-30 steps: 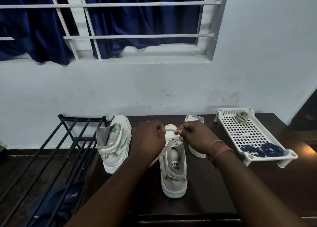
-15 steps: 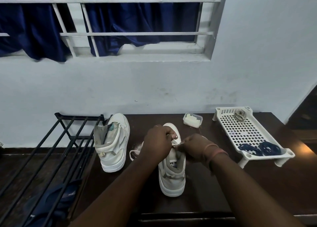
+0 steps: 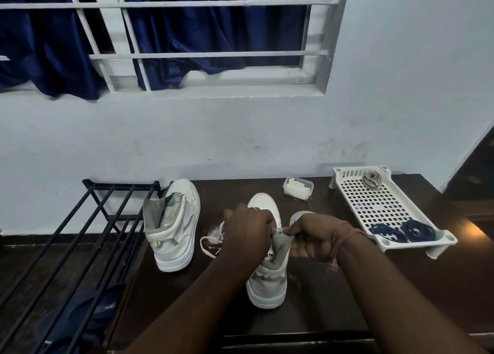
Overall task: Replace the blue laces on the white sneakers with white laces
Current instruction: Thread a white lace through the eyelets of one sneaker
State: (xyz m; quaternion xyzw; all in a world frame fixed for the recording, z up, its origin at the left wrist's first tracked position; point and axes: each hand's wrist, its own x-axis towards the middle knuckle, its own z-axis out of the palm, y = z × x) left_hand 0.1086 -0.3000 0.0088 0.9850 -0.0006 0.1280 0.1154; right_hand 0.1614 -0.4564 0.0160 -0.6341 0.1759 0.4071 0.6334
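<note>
Two hands over one sneaker, head view. Left hand (image 3: 247,236) and right hand (image 3: 311,240) pinch the white lace (image 3: 279,230) at the tongue top of the near sneaker (image 3: 267,281) on the dark table (image 3: 347,300). Judged step: threading the upper eyelets; next, feed the tip through and pull even. Second sneaker (image 3: 173,228) stands left, unlaced. Blue laces (image 3: 401,232) lie in the white tray (image 3: 374,201). Hidden: eyelets and lace tip, behind the knuckles; loose lace trails left.
</note>
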